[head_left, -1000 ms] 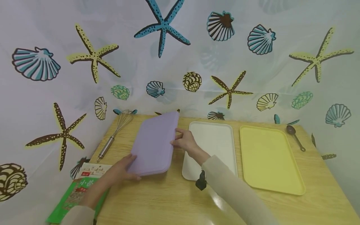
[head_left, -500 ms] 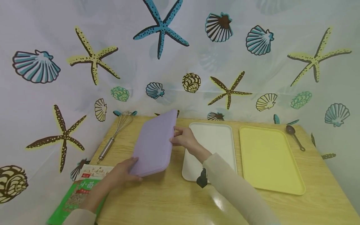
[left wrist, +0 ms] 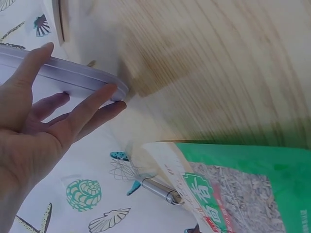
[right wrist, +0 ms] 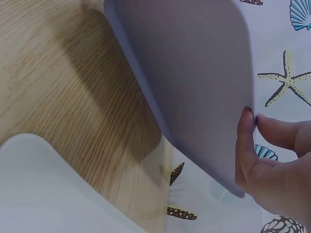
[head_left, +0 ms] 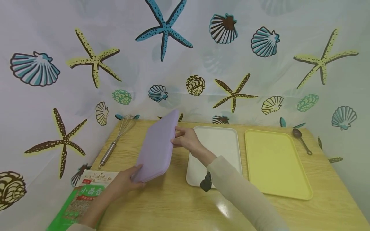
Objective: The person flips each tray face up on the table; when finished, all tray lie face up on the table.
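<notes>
A lavender tray (head_left: pixel 157 146) is tilted above the wooden table, its right side raised higher than its left. My left hand (head_left: pixel 125 183) holds the near left corner, with the thumb on one side of the rim and the fingers on the other in the left wrist view. On the raised right edge, my right hand (head_left: pixel 188 141) pinches the rim between thumb and fingers. The tray's other face, bordered by a rim, shows in the right wrist view. To its right a white tray (head_left: pixel 215 150) lies flat, partly covered by my right forearm.
A yellow tray (head_left: pixel 277 163) lies right of the white one, with a dark brown spoon (head_left: pixel 302 141) beyond it. At the left are a metal whisk (head_left: pixel 115 141) and a green seed packet (head_left: pixel 83 199). Patterned cloth (head_left: pixel 173 70) hangs behind the table.
The lavender tray has tipped steeper, its right edge rising and shifting slightly left with my right hand. My left hand keeps its corner. The view has moved a little.
</notes>
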The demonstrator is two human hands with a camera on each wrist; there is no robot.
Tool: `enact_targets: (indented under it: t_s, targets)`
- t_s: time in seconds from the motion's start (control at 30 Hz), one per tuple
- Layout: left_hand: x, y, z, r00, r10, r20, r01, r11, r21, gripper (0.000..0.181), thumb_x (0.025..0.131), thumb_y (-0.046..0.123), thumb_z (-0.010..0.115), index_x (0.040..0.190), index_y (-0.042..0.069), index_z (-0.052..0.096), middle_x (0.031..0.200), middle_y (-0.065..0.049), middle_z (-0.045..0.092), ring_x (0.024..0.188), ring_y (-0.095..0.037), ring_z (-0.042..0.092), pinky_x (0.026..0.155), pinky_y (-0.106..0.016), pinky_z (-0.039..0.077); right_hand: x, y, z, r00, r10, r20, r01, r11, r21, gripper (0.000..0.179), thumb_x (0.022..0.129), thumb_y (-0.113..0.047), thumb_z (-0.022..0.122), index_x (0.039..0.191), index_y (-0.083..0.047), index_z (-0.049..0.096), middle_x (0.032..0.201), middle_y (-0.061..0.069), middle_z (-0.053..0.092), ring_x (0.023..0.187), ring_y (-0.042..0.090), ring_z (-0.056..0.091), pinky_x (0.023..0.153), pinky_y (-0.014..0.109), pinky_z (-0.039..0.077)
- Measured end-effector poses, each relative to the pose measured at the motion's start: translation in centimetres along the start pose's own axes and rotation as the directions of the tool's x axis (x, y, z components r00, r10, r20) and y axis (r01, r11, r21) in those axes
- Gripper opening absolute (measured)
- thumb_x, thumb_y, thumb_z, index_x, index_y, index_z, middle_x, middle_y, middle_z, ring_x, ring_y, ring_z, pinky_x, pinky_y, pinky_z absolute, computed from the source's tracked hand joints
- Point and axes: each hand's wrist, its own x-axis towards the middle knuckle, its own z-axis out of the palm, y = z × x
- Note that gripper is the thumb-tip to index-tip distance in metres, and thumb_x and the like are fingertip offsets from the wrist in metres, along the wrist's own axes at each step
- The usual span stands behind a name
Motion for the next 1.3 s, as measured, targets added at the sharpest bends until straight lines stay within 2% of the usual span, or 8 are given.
enact_targets:
  t_s: [0.27, 0.6, 0.73, 0.83, 0.93, 1.03, 1.17, 1.3]
  targets:
    - [-0.1, 1.0, 0.6, 0.998, 0.042, -0.047, -0.041, 0.999, 0.012, 0.07, 0.079, 0.012, 0.077, 0.134, -0.015, 0.043, 0.131, -0.038, 0.047, 0.117, -0.053, 0.049, 0.097, -0.058, 0.044, -0.1, -1.0, 0.3, 1.0, -0.001, -0.003, 0.001, 1.0, 0.027, 0.064, 0.082, 0.012, 0.066, 0.141, 0.006, 0.042, 0.113, 0.027, 0.057, 0.084, 0.025, 0.069, 0.082, 0.041, 0.057]
    - [-0.7, 3.7, 0.7, 0.996, 0.022, -0.087, -0.026, 0.999, -0.037, 0.07, 0.078, -0.002, 0.071, 0.139, -0.013, 0.039, 0.125, -0.039, 0.052, 0.11, -0.05, 0.056, 0.084, -0.052, 0.054, -0.3, -2.0, 0.8, 1.0, -0.026, -0.005, 0.026, 0.999, 0.034, 0.064, 0.082, 0.011, 0.067, 0.141, 0.006, 0.042, 0.112, 0.024, 0.059, 0.084, 0.024, 0.068, 0.08, 0.038, 0.058]
    - [-0.5, 4.8, 0.6, 0.997, 0.012, -0.08, -0.018, 0.997, -0.077, 0.078, 0.081, -0.002, 0.069, 0.146, -0.009, 0.027, 0.128, -0.039, 0.049, 0.107, -0.047, 0.059, 0.077, -0.046, 0.057, -0.5, -2.8, 0.9, 0.999, -0.039, -0.018, 0.04, 0.999, 0.016, 0.065, 0.082, 0.01, 0.068, 0.141, 0.007, 0.042, 0.111, 0.024, 0.058, 0.084, 0.023, 0.068, 0.078, 0.035, 0.059]
    - [-0.3, 5.7, 0.4, 0.997, 0.004, -0.079, -0.013, 0.992, -0.123, 0.088, 0.083, -0.001, 0.069, 0.152, -0.003, 0.014, 0.139, -0.035, 0.041, 0.11, -0.045, 0.058, 0.081, -0.047, 0.056, -0.5, -3.3, 0.9, 0.999, -0.031, -0.028, 0.032, 0.999, 0.026, 0.065, 0.082, 0.009, 0.07, 0.141, 0.005, 0.043, 0.109, 0.021, 0.059, 0.081, 0.021, 0.067, 0.079, 0.036, 0.059]
    - [-0.4, 6.9, 0.2, 0.995, 0.026, -0.094, -0.041, 0.985, -0.165, 0.095, 0.085, 0.0, 0.068, 0.155, 0.006, 0.004, 0.148, -0.029, 0.032, 0.118, -0.045, 0.053, 0.09, -0.053, 0.052, -0.4, -3.6, 0.9, 0.999, -0.023, -0.027, 0.025, 0.998, 0.05, 0.065, 0.082, 0.007, 0.071, 0.141, 0.004, 0.044, 0.107, 0.019, 0.059, 0.078, 0.018, 0.067, 0.082, 0.039, 0.058]
    - [-0.5, 8.1, -0.1, 0.984, 0.101, -0.15, -0.125, 0.979, -0.162, 0.099, 0.084, -0.004, 0.067, 0.156, 0.013, 0.001, 0.149, -0.026, 0.034, 0.117, -0.043, 0.055, 0.09, -0.053, 0.052, -0.5, -3.9, 1.0, 0.999, -0.033, -0.019, 0.034, 0.997, 0.069, 0.065, 0.082, 0.007, 0.07, 0.141, 0.004, 0.043, 0.108, 0.018, 0.058, 0.078, 0.019, 0.068, 0.083, 0.041, 0.057]
    - [-0.6, 9.3, -0.6, 0.962, 0.169, -0.213, -0.206, 0.964, -0.165, 0.106, 0.081, -0.01, 0.067, 0.156, 0.026, 0.001, 0.147, -0.024, 0.039, 0.113, -0.043, 0.058, 0.08, -0.043, 0.058, -0.7, -4.4, 1.2, 0.999, -0.046, -0.011, 0.047, 0.995, 0.091, 0.064, 0.083, 0.007, 0.069, 0.142, 0.005, 0.042, 0.11, 0.02, 0.058, 0.079, 0.02, 0.069, 0.084, 0.041, 0.057]
    - [-0.9, 10.3, -1.2, 0.958, 0.181, -0.223, -0.226, 0.954, -0.197, 0.107, 0.081, -0.012, 0.066, 0.156, 0.032, 0.004, 0.15, -0.024, 0.033, 0.114, -0.046, 0.056, 0.066, -0.031, 0.059, -0.8, -4.7, 1.3, 0.999, -0.05, -0.015, 0.051, 0.994, 0.096, 0.064, 0.083, 0.007, 0.069, 0.142, 0.003, 0.043, 0.111, 0.019, 0.058, 0.079, 0.02, 0.069, 0.081, 0.037, 0.058]
